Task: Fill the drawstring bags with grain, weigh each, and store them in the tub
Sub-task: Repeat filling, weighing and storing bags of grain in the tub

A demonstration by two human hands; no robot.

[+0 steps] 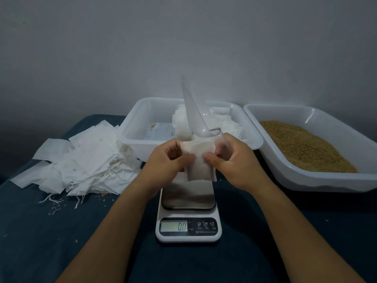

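A small white drawstring bag (201,163) hangs above the scale (188,216), pinched at its top corners by both hands. My left hand (165,160) grips the left edge and my right hand (232,160) grips the right edge. A clear plastic scoop (194,115) also sticks up from my right hand, its bowl just behind the bag's mouth. The scale's steel plate is bare and its display reads 0.0. Behind stands the white storage tub (138,127) with several filled bags (226,125) stacked in its right half. A second white tub (318,180) at the right holds brown grain (302,144).
A heap of flat empty drawstring bags (81,162) lies at the left on the dark blue cloth (40,231). Loose grains are scattered in front of that heap. A plain grey wall rises behind the tubs.
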